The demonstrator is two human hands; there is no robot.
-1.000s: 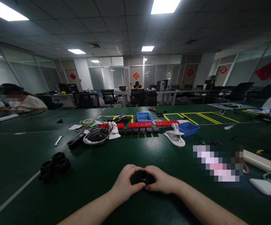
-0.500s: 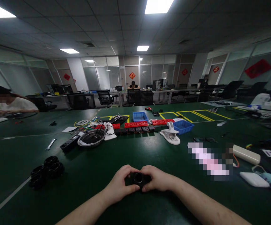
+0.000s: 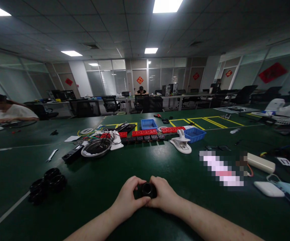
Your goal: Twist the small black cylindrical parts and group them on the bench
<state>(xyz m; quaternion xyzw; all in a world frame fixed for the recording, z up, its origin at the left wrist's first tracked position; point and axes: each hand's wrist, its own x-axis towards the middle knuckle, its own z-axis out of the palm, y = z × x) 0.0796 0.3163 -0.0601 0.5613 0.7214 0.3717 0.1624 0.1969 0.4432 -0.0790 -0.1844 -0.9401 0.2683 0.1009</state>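
Between my two hands is a small black round piece (image 3: 147, 189) with a ring-shaped opening on top; its exact kind does not show. My left hand (image 3: 129, 195) curls around its left side, thumb in front and fingers behind. Around the right side closes my right hand (image 3: 163, 194), its thumb near the left one. Both hands are low over the green table (image 3: 124, 167), close to its near side. Off to the left stands a cluster of several black ring-shaped parts (image 3: 48, 182).
A wrench (image 3: 52, 155), a metal bowl (image 3: 96, 151) with cables, red socket strips (image 3: 145, 132), a white clamp base (image 3: 181, 144) and blue bins (image 3: 194, 134) lie ahead. On the right are a cream cylinder (image 3: 261, 162) and a white case (image 3: 269, 188). A person (image 3: 14, 108) sits at far left.
My right hand has come in closer around the black piece, its fingers moving left toward my left hand. The view has turned slightly.
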